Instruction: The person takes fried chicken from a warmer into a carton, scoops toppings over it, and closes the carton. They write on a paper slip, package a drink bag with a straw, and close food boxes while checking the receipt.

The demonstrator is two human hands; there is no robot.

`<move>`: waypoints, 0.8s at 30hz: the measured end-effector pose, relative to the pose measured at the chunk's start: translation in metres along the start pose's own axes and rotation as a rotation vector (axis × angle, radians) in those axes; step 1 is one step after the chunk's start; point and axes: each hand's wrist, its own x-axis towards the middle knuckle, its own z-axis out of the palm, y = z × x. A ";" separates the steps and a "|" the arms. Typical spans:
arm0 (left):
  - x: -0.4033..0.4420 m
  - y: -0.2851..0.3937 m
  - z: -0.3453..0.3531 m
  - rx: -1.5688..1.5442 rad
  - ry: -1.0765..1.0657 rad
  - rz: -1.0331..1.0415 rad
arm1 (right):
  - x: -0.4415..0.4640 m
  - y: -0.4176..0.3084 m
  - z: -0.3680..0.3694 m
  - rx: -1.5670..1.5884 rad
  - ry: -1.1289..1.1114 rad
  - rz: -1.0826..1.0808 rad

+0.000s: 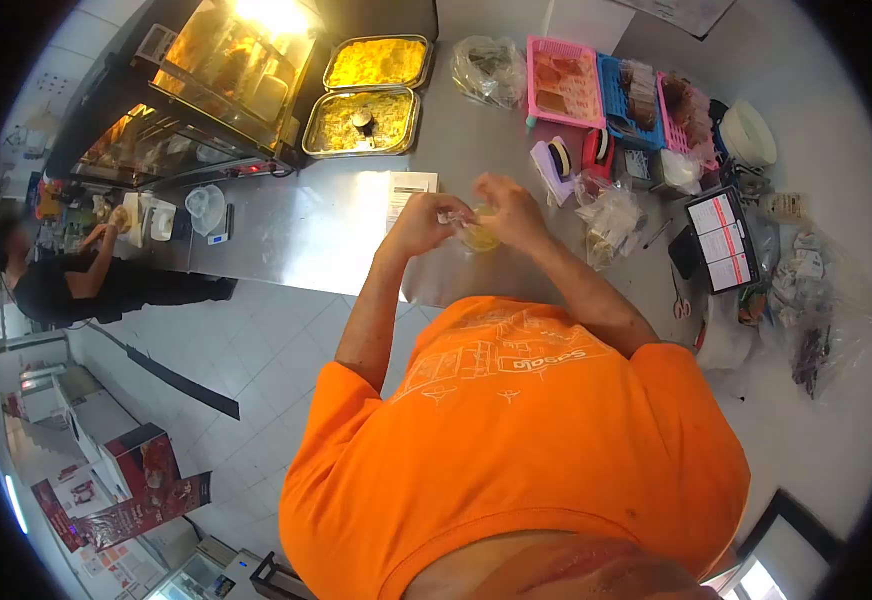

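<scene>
Over the steel counter [326,225], my left hand [424,224] has its fingers closed on a small piece of clear plastic [453,216]. Close by on the right is my right hand [512,212], its fingers bent and its thumb side near the same plastic; what it grips, if anything, is too small to make out. Between and just below the hands sits a small clear container with something yellowish in it [479,237]. Behind my left hand lies a white printed sheet [411,188].
Two glass trays of yellow food [377,62] stand beside a lit display case [236,70]. Pink and blue baskets [566,80], tape dispensers [597,153], plastic bags [611,222], a tablet [723,240] and scissors [680,300] are rightward. A person [76,270] works far left.
</scene>
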 end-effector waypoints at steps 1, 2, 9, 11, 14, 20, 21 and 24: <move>0.000 0.001 -0.001 0.079 0.032 0.028 | 0.005 0.005 0.003 0.136 -0.047 -0.042; -0.001 0.002 -0.002 0.157 0.067 0.053 | 0.009 0.014 0.010 0.272 -0.098 -0.086; 0.001 -0.034 0.043 0.372 0.687 0.107 | 0.023 0.025 0.043 1.046 -0.200 0.242; 0.006 -0.016 0.040 0.207 0.667 0.076 | 0.031 0.025 0.045 0.966 -0.185 0.243; 0.007 -0.006 0.026 0.792 0.683 0.167 | 0.043 0.027 0.046 0.836 -0.110 0.115; -0.051 -0.015 0.058 0.826 0.315 0.060 | 0.068 0.109 0.075 0.483 0.161 0.252; -0.058 -0.015 0.060 0.793 0.341 0.072 | 0.071 0.120 0.081 0.401 0.195 0.283; -0.077 -0.021 0.060 0.674 0.374 0.045 | 0.065 0.124 0.095 0.443 0.144 0.362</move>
